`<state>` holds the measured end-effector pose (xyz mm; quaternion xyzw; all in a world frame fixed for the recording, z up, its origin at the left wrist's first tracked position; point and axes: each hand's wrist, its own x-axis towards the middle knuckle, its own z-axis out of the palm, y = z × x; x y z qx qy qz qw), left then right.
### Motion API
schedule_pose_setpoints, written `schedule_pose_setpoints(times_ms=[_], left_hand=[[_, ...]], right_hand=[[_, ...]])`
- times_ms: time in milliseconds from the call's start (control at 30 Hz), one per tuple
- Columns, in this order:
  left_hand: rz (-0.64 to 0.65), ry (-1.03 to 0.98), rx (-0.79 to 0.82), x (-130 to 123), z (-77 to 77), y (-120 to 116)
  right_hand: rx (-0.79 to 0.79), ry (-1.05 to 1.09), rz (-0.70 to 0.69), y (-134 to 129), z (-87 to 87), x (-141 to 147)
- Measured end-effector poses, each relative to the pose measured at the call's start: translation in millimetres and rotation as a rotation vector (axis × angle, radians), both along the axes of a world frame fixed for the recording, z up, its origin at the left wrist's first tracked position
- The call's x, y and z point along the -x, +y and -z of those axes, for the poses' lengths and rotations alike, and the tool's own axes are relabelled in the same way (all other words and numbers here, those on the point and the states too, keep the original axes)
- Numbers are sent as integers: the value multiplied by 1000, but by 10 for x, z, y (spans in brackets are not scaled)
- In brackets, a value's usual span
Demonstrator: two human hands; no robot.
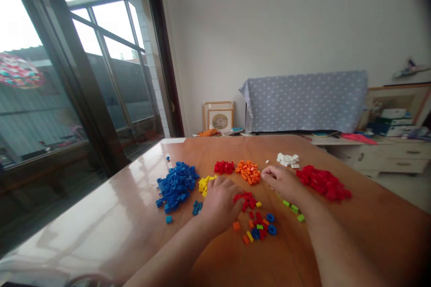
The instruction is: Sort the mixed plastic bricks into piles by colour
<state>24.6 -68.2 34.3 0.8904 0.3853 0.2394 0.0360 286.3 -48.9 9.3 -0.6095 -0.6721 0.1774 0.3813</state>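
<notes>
Bent fingers close my left hand point(222, 202) between the yellow bricks point(204, 184) and a small heap of red bricks point(248, 201). Its fingertips point down at that red heap, and whatever they hold is hidden. My right hand point(278, 178) is beside the pile of orange bricks point(248, 172), thumb and fingers drawn together. What it pinches, if anything, cannot be made out. Nearer me lies a loose mix of red, orange, yellow and green bricks with blue rings point(272, 229). Lime green bricks point(294, 209) sit by my right forearm.
A large blue brick pile point(177, 184) stands on the left of the wooden table point(283, 264), with teal pieces point(197, 207) near it. Farther back are red bricks point(224, 167) and white bricks point(288, 159). A wide red pile point(323, 183) lies at the right.
</notes>
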Motion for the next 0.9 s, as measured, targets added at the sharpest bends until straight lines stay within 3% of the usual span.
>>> schedule_pose_setpoints(times_ms=[133,300,567,700,800,900], left_hand=[[276,114,50,-330,49,-190],[369,230,52,-539,120,-175],[357,293,3,-762,192,-121],[332,315,47,-825,158,-107],[296,264,72,-717,80,-57],[180,137,60,-452,-3,52]], right_hand=[[-10,13,-12,0,12,-9],[-24,29,15,-2,11,1],[-62,-5,6,-28,-42,6],[-73,-6,-7,-8,-19,5],[-76,-3,-18,4,0,-2],[-65,2,-27,24,36,-16]])
